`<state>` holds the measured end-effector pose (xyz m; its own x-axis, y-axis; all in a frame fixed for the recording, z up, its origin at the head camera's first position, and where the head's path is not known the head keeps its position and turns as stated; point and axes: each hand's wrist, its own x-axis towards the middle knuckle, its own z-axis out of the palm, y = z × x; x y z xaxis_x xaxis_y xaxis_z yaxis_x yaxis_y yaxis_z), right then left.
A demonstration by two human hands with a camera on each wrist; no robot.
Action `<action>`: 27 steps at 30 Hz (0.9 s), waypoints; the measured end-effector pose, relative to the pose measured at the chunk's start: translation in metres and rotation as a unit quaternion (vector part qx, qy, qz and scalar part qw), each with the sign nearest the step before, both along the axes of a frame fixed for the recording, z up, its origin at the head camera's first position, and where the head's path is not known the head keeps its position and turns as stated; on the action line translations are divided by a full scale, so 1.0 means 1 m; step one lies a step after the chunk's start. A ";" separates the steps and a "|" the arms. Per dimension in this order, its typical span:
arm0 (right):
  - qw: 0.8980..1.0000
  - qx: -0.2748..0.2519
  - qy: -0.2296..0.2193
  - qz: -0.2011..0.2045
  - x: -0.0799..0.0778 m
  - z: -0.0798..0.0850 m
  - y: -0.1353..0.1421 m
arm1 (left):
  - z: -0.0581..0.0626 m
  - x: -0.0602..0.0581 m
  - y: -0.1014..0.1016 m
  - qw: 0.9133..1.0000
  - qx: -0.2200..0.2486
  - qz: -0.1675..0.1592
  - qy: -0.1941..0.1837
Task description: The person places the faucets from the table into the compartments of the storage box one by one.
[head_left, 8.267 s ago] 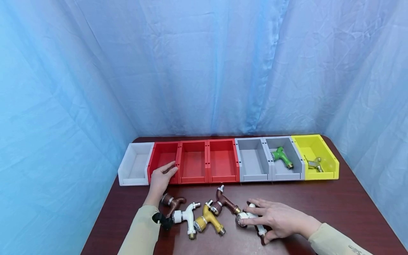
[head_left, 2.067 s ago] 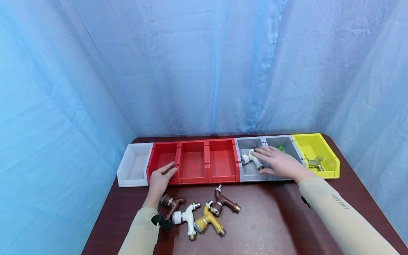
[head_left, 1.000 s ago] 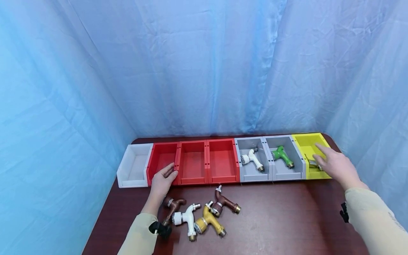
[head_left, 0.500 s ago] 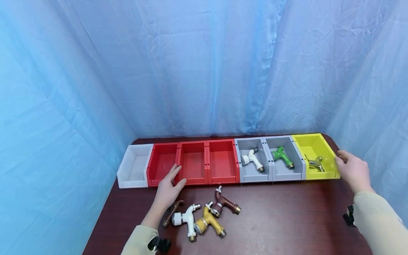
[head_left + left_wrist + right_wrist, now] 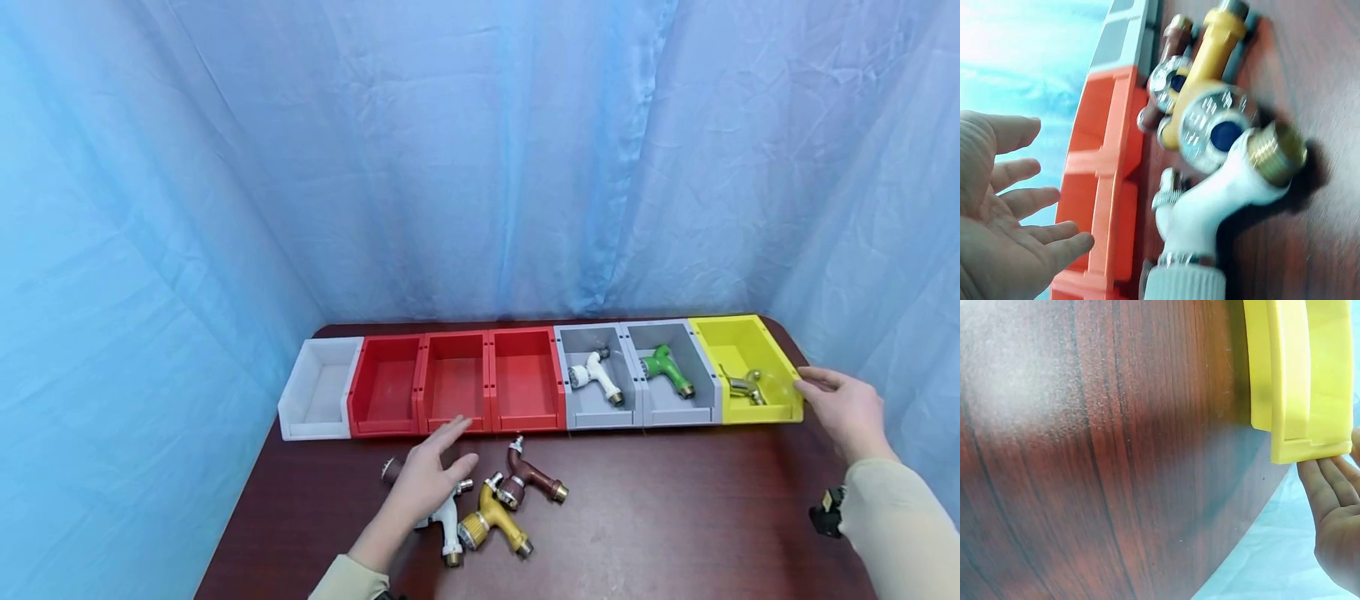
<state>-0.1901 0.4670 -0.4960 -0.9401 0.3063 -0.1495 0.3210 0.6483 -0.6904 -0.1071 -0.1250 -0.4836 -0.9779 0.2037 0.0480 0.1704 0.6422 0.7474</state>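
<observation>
My left hand (image 5: pixel 426 479) hovers with spread fingers above a white faucet (image 5: pixel 450 529), partly covering it in the head view. A brown faucet (image 5: pixel 392 471) behind this hand is mostly hidden. Just right of them lie a yellow faucet (image 5: pixel 491 518) and another brown faucet (image 5: pixel 529 475). Nothing is in the left palm in the left wrist view. At the far right, my right hand (image 5: pixel 847 408) touches the outer side of the yellow bin (image 5: pixel 787 408); the right wrist view shows straight fingers (image 5: pixel 1319 490) against its wall.
A bin row spans the back: white (image 5: pixel 292 408), several red (image 5: pixel 457 424), two grey (image 5: pixel 678 417), then yellow. The grey bins hold a white faucet (image 5: pixel 597 377) and a green faucet (image 5: pixel 663 371). A metallic faucet (image 5: pixel 746 386) lies in the yellow one. Blue curtains (image 5: pixel 480 167) surround the table.
The right hand has put the white faucet from the table into a grey bin, released it and moved right to the yellow bin. My left hand has left the red bin's edge, coming nearer and rightward.
</observation>
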 end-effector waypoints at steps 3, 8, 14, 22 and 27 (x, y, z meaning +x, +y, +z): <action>1.000 -0.022 -0.014 -0.001 0.001 -0.003 0.004 | -0.004 0.004 0.010 0.999 -0.014 -0.038 -0.010; 0.997 -0.076 -0.024 -0.007 0.004 -0.009 0.005 | -0.016 0.013 0.028 0.995 -0.064 -0.075 -0.022; 0.994 -0.105 -0.025 -0.017 0.007 -0.013 0.006 | -0.023 0.022 0.049 0.992 -0.109 -0.061 -0.018; 0.990 -0.142 -0.021 -0.013 0.002 -0.017 0.013 | -0.024 0.022 0.069 0.988 -0.145 -0.038 -0.025; 0.987 -0.155 -0.032 -0.020 0.000 -0.014 0.015 | -0.023 0.023 0.081 0.984 -0.172 -0.035 -0.042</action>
